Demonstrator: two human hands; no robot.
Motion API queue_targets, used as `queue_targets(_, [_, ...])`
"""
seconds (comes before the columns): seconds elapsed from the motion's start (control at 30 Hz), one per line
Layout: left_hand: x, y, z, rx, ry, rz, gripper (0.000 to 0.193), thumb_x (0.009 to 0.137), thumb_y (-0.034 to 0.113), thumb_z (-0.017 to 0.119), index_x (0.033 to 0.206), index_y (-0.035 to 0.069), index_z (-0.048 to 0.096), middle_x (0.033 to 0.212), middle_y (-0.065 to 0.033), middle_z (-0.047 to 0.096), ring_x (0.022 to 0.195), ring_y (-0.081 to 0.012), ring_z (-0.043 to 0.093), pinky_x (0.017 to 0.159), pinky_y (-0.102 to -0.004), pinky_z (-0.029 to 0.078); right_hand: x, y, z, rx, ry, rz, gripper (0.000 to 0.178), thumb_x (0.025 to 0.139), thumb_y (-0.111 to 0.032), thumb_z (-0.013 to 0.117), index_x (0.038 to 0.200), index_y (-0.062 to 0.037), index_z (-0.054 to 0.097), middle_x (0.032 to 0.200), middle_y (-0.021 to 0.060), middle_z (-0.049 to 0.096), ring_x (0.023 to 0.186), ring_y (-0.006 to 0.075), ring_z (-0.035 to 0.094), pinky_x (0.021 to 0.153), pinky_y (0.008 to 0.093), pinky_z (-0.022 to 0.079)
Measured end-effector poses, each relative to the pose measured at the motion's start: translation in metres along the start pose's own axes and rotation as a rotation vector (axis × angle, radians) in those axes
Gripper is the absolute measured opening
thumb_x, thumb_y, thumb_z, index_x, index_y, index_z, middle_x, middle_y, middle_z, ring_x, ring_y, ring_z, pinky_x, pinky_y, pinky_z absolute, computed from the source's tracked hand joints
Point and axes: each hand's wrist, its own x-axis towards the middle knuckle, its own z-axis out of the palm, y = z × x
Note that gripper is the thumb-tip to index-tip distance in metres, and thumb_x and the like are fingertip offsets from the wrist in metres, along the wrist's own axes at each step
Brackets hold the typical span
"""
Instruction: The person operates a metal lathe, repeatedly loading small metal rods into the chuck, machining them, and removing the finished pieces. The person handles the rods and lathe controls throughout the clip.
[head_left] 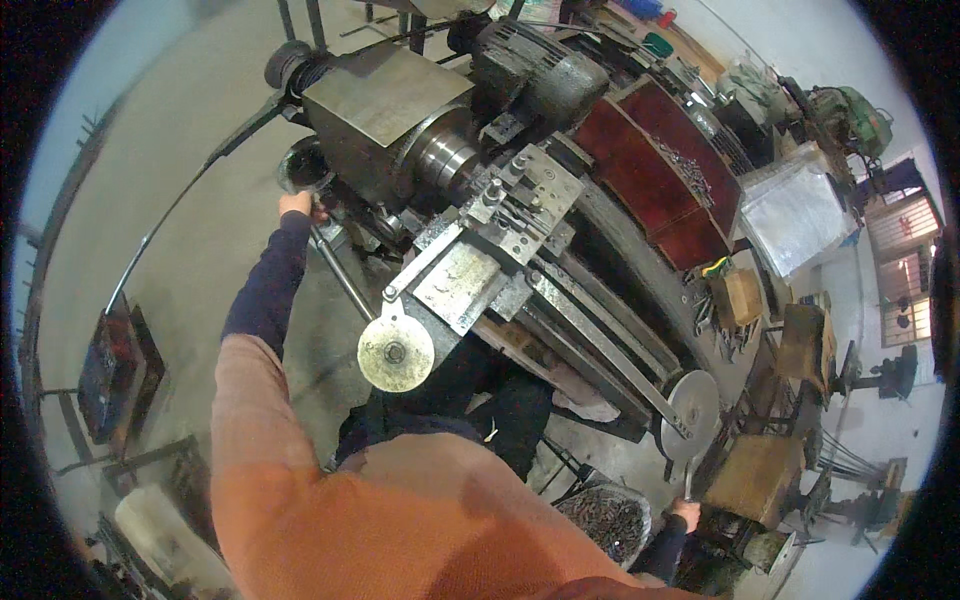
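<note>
In front of me stands a small lathe, its grey headstock (385, 95) topped by a metal plate. My left hand (297, 204) reaches out to the headstock's left side, beside a dark round part (305, 165). Its fingers are curled, and what they hold there is hidden. A bare metal bar (345, 272) slants down from just below that hand. At the far right end, my right hand (686, 514) is closed round the upright handle (688, 482) beneath a round metal disc (690, 415). Between my hands lie the shiny chuck (447, 160), the tool slide (525, 200) and a pale round disc (396, 352) on a link arm.
Behind the lathe are an electric motor (545, 75) and a dark red tray (655, 165) with small metal pieces. A tub of dark small parts (605, 522) sits by my right forearm. A cardboard box (738, 297) and tools lie on the right. A long rod (170, 215) extends left.
</note>
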Motion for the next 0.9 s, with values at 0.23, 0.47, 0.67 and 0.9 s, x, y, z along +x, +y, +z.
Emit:
queue_targets(0.23, [0.062,-0.060,-0.013,0.143,-0.263,0.502,0.020,0.074,0.006,0.053,0.072,-0.014,0.051,0.061,-0.0220,0.057,0.046,-0.0305,0.058,0.042,-0.0405,0.051,0.057,-0.036,-0.016,-0.118,0.050,0.080,0.031,0.070,-0.031,0.062,0.093,-0.0109,0.063,0.095,0.0072,0.064,0.091,0.0240,0.060,0.073,0.0444,0.045])
queue_targets(0.47, [0.102,-0.084,-0.071,0.361,-0.143,0.455,0.039,0.075,0.032,0.062,0.089,-0.004,0.058,0.080,-0.0193,0.062,0.074,-0.0275,0.063,0.060,-0.0343,0.049,-0.007,-0.026,0.031,0.265,0.553,-0.223,0.054,0.062,-0.025,0.067,0.111,-0.0058,0.053,0.118,0.0177,0.051,0.100,0.0356,0.053,0.084,0.0402,0.043])
queue_targets(0.67, [0.113,-0.112,-0.060,1.337,-0.259,0.799,0.042,0.074,0.041,0.059,0.098,0.006,0.058,0.091,-0.0189,0.062,0.084,-0.0332,0.061,0.072,-0.0398,0.049,-0.113,-0.068,-0.019,0.451,0.005,-0.185,0.064,0.059,-0.024,0.063,0.119,-0.0057,0.051,0.113,0.0192,0.054,0.104,0.0338,0.052,0.088,0.0384,0.041])
queue_targets(0.9, [0.053,-0.135,0.020,1.265,-0.140,0.307,0.046,0.073,0.041,0.059,0.104,0.007,0.057,0.104,-0.0167,0.059,0.099,-0.0313,0.056,0.080,-0.0415,0.046,-0.114,-0.093,-0.059,0.539,0.116,-0.334,0.038,0.060,-0.025,0.063,0.091,-0.0051,0.066,0.099,0.0174,0.062,0.094,0.0322,0.058,0.081,0.0380,0.045])
